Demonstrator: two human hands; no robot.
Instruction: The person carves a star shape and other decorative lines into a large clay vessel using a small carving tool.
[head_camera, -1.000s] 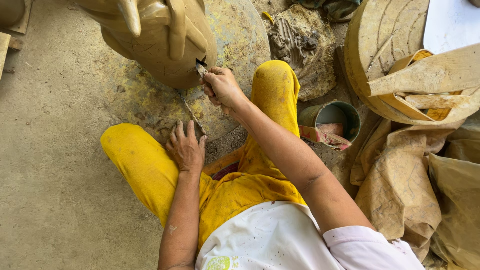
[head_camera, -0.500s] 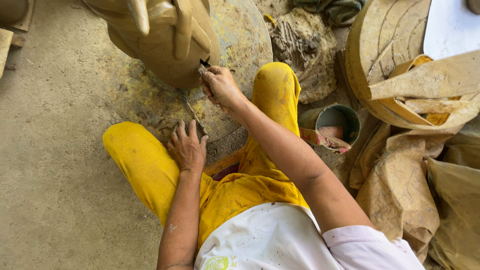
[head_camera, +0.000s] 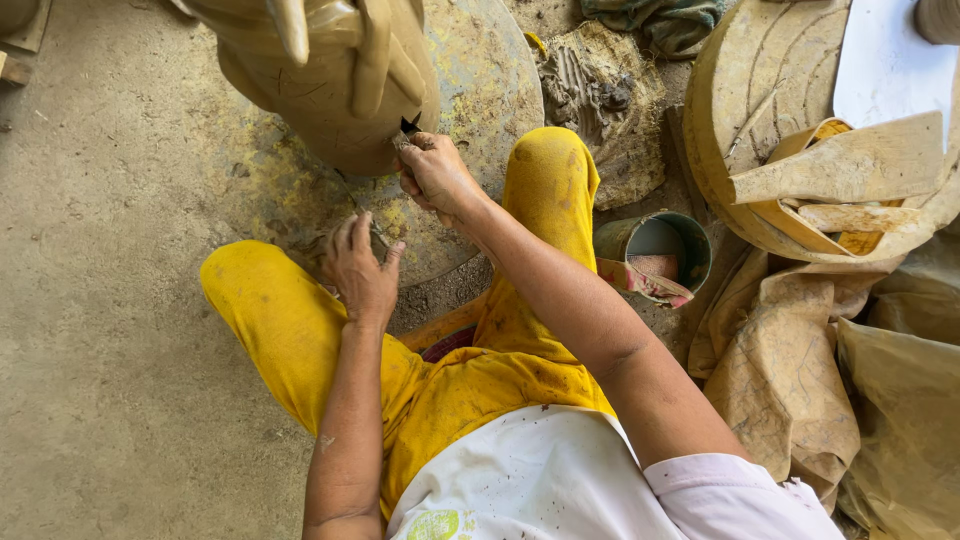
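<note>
A rough concrete floor (head_camera: 110, 330) spreads under me, with a round, yellow-stained turntable (head_camera: 480, 90) between my knees. On it stands a tall clay sculpture (head_camera: 320, 70). My right hand (head_camera: 435, 175) is curled tight, fingers pressed together around a small dark tool (head_camera: 408, 127) whose tip meets the sculpture's lower edge. My left hand (head_camera: 360, 270) rests on the turntable's near rim, fingers spread; something thin lies under them, perhaps a stick, though I cannot tell. Just beside my right knee sits a small green bucket (head_camera: 660, 250), near crumpled brown sheets (head_camera: 800, 370) and a round wooden board (head_camera: 770, 110).
</note>
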